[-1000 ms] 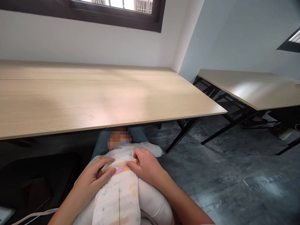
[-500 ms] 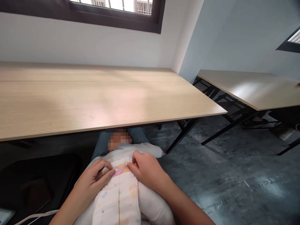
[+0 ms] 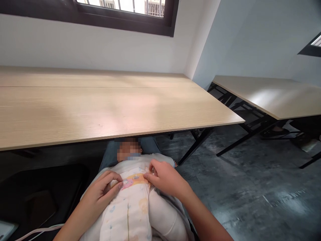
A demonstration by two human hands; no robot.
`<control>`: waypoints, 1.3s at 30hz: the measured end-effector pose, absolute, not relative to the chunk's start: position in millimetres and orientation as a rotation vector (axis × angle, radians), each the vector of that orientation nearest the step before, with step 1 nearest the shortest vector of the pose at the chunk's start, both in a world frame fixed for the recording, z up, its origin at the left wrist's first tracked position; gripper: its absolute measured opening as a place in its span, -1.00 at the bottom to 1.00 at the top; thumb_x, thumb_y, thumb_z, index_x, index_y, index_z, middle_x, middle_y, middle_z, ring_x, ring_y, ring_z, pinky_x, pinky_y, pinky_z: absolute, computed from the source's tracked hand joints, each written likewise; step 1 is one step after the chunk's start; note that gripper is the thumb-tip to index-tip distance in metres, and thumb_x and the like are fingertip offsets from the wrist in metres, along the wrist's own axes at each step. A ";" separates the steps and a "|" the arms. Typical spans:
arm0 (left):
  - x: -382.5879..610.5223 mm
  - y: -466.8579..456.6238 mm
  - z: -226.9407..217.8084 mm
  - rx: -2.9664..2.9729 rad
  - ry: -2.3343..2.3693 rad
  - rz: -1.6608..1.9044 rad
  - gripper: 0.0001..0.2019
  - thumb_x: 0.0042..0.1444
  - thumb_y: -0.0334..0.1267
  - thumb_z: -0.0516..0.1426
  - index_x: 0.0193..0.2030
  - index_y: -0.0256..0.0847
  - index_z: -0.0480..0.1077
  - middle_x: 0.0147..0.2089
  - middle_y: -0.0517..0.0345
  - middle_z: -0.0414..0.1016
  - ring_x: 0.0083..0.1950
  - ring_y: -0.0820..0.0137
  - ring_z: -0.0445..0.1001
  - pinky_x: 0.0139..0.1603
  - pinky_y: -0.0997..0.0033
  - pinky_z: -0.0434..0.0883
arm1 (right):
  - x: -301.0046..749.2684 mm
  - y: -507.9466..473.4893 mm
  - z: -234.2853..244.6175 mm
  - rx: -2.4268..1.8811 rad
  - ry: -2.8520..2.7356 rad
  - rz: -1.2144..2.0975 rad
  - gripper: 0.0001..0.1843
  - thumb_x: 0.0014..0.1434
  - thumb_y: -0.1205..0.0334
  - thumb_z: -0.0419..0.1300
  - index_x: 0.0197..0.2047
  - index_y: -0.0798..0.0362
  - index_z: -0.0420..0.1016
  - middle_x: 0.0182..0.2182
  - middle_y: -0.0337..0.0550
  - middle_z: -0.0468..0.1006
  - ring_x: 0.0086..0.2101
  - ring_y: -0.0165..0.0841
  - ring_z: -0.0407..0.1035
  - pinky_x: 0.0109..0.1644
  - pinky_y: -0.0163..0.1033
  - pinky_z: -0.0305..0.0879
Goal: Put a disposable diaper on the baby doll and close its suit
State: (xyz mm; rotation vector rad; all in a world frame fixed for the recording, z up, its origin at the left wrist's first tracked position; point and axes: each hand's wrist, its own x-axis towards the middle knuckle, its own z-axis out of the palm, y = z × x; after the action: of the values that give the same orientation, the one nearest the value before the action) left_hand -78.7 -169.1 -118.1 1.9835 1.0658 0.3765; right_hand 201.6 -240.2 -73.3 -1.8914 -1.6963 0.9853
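A small figure in pale clothes [image 3: 167, 219] lies face up across denim-clad legs; whether it is a doll or a person I cannot tell. Its head is partly under the table edge. Over its front is a white diaper [image 3: 127, 209] with pastel prints, a green centre line and an orange-and-pink front band. My left hand [image 3: 106, 187] is closed, thumb and fingers pinching the left end of that band. My right hand [image 3: 167, 177] pinches the right end, where an orange-printed edge folds around the side.
A pale wooden table [image 3: 105, 110] stands close in front. To the right is a second table [image 3: 283, 97] on black legs. At lower left are a black seat [image 3: 62, 187] and a pale cable [image 3: 42, 230]. Dark grey flooring [image 3: 240, 187] spreads at right.
My right hand has shifted right along the band to its end, uncovering more of the orange print there. The left hand stays nearly in place. The view has moved slightly.
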 end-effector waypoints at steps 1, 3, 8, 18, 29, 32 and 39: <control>-79.3 -168.6 -119.3 1.984 1.063 0.379 -0.63 0.44 0.15 0.10 -0.13 -0.08 0.53 -0.12 0.11 0.49 -0.11 0.22 0.48 -0.13 0.31 0.37 | 205.7 -240.4 -73.0 -1.883 -1.693 1.012 -0.75 0.32 0.04 0.32 -0.22 0.04 0.48 -0.40 -0.23 0.51 -0.35 -0.34 0.35 -0.32 -0.24 -0.03; -80.5 -167.9 -122.0 1.978 1.058 0.389 -0.62 0.45 0.15 0.08 -0.15 -0.09 0.50 -0.14 0.11 0.47 -0.12 0.22 0.46 -0.09 0.29 0.37 | 212.9 -240.2 -73.2 -1.868 -1.683 1.076 -0.75 0.29 0.03 0.35 -0.19 0.03 0.50 -0.43 -0.27 0.49 -0.38 -0.36 0.33 -0.34 -0.25 -0.04; -82.4 -168.6 -126.0 1.951 1.056 0.402 -0.63 0.47 0.13 0.05 -0.12 -0.10 0.48 -0.12 0.09 0.48 -0.09 0.20 0.44 -0.01 0.25 0.35 | 221.9 -237.2 -79.1 -1.807 -1.675 1.203 -0.76 0.18 0.08 0.41 -0.21 0.04 0.52 -0.40 -0.29 0.54 -0.37 -0.37 0.38 -0.36 -0.27 0.05; -82.4 -170.0 -126.8 1.912 1.073 0.418 -0.67 0.47 0.09 0.06 -0.11 -0.09 0.47 -0.10 0.10 0.48 -0.06 0.19 0.44 0.00 0.25 0.35 | 222.4 -237.4 -90.5 -1.863 -1.766 1.131 -0.85 0.26 0.23 0.20 -0.37 0.04 0.40 -0.40 -0.25 0.55 -0.37 -0.37 0.32 -0.34 -0.23 -0.01; -84.3 -170.5 -122.6 1.880 1.051 0.496 -0.77 0.46 -0.19 -0.02 -0.12 -0.09 0.45 -0.11 0.15 0.48 -0.05 0.25 0.48 0.04 0.31 0.38 | 222.2 -234.7 -89.0 -2.103 -1.928 0.986 -0.69 0.22 0.42 0.11 -0.51 0.02 0.12 -0.50 -0.23 0.34 -0.44 -0.39 0.13 -0.36 -0.18 -0.17; -84.5 -171.7 -119.4 1.878 1.050 0.507 -0.75 0.48 -0.15 -0.01 -0.11 -0.09 0.47 -0.10 0.14 0.51 -0.04 0.24 0.50 0.04 0.32 0.40 | 225.3 -236.0 -98.6 -2.187 -2.012 0.916 -0.69 0.20 0.43 0.14 -0.52 0.02 0.17 -0.48 -0.15 0.40 -0.42 -0.36 0.22 -0.34 -0.18 -0.16; -83.5 -172.8 -113.2 1.865 0.987 0.533 -0.67 0.51 -0.02 0.01 -0.10 -0.08 0.55 0.07 0.04 0.52 0.16 0.19 0.50 0.22 0.28 0.36 | 223.4 -237.4 -90.9 -2.327 -2.029 0.835 -0.82 0.32 0.31 0.15 -0.33 0.04 0.51 -0.26 0.06 0.64 -0.25 -0.14 0.49 -0.29 -0.17 0.03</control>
State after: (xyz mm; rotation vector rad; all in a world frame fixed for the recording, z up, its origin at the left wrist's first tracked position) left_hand -83.5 -172.8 -113.2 1.8651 0.9868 0.5333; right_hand 223.4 -237.4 -90.9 -2.3274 -2.0294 0.8351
